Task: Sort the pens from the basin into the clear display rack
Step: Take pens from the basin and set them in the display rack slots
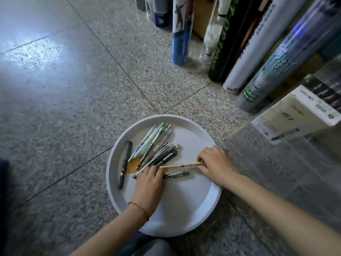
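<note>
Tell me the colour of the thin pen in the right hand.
The thin pen is yellowish tan; the head view shows it.

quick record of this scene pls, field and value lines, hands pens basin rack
basin: white round basin on the speckled floor
contents: pen pile; dark blue pen lies apart at the left
left hand: left hand touches the pile's near end; grip unclear
right hand: right hand pinches one end of a thin yellow pen
rack: clear display rack, right of the basin
background: shuttlecock tubes standing
</note>
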Demonstrator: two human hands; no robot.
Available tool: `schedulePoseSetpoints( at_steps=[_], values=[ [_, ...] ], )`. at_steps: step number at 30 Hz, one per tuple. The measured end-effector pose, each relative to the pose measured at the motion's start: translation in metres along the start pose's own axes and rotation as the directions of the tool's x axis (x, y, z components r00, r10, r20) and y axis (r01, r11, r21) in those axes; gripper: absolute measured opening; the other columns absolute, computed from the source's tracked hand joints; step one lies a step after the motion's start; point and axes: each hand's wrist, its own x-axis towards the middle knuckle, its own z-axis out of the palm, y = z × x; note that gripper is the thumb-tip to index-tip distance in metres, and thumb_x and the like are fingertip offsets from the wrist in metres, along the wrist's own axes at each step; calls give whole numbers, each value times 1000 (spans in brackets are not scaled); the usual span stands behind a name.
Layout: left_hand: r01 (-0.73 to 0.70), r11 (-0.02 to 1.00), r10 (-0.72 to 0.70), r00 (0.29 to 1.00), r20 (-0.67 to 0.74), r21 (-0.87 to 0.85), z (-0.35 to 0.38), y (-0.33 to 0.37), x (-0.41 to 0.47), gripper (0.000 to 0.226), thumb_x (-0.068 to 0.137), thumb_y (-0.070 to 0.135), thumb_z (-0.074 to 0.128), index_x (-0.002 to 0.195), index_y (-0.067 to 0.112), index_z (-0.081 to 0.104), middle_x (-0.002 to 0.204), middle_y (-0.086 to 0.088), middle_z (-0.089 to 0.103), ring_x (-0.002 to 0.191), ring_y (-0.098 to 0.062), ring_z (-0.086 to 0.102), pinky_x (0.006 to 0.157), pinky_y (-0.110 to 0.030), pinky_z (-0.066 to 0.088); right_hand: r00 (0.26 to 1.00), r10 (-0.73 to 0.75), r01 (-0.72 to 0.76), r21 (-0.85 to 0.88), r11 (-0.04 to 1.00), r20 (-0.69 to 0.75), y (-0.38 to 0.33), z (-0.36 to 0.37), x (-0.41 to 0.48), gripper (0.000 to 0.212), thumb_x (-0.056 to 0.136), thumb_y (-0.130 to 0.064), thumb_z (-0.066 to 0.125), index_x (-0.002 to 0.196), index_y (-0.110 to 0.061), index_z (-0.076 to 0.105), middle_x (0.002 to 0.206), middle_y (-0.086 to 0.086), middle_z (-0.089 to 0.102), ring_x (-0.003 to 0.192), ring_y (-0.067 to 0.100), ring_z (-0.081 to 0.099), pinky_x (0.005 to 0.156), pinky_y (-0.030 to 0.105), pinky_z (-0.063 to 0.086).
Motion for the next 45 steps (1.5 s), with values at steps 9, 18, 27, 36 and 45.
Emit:
schedulePoseSetpoints(
  at_steps=[9, 18, 27, 36, 45],
  values=[
    [657, 192, -236, 752, 616, -729, -51, 39, 4, 13, 96, 5, 40, 87, 8, 49, 69, -7, 66, 61, -19, 64, 71, -35, 55, 974, 226, -106, 907, 406, 13, -10, -55, -28, 9, 83, -2, 66, 90, -7, 62, 54, -2, 54, 42, 1, 51, 46, 15, 43],
    [577, -21, -68, 814, 577, -817, -147, 90, 20, 21, 89, 5, 40, 93, 0, 60, 65, -9, 62, 45, -14, 49, 42, -20, 39, 993, 115, 14, 980, 198, -37, 4, -135, -78, 15, 78, -3, 65, 92, -7, 68, 72, 3, 64, 56, 6, 55, 55, 15, 50],
    [221, 224, 229, 935, 272, -949, -241, 207, 82, 29, 70, 38, 67, 87, 15, 71, 50, -5, 43, 37, -12, 37, 32, -17, 32, 925, 211, 218, 897, 384, -315, 33, -214, -170, 6, 87, -11, 61, 92, -13, 64, 77, -3, 65, 70, 4, 61, 67, 17, 53],
    [-108, 219, 477, 879, 10, -970, -271, 369, 117, 21, 94, 9, 37, 93, 8, 58, 59, -5, 66, 57, -15, 67, 56, -22, 55, 445, 408, 473, 596, 649, -797, 101, -283, -302, 21, 81, -20, 61, 101, -21, 56, 79, 5, 67, 74, 13, 68, 67, 22, 54],
    [-20, 191, 384, 921, 56, -981, -216, 378, 107, 22, 97, 3, 33, 91, 5, 53, 84, -12, 63, 70, -17, 69, 67, -28, 58, 331, 243, 54, 275, 960, -912, 131, -214, -298, 26, 87, -20, 63, 109, -24, 52, 81, 1, 60, 72, 9, 56, 66, 1, 39]
  ],
)
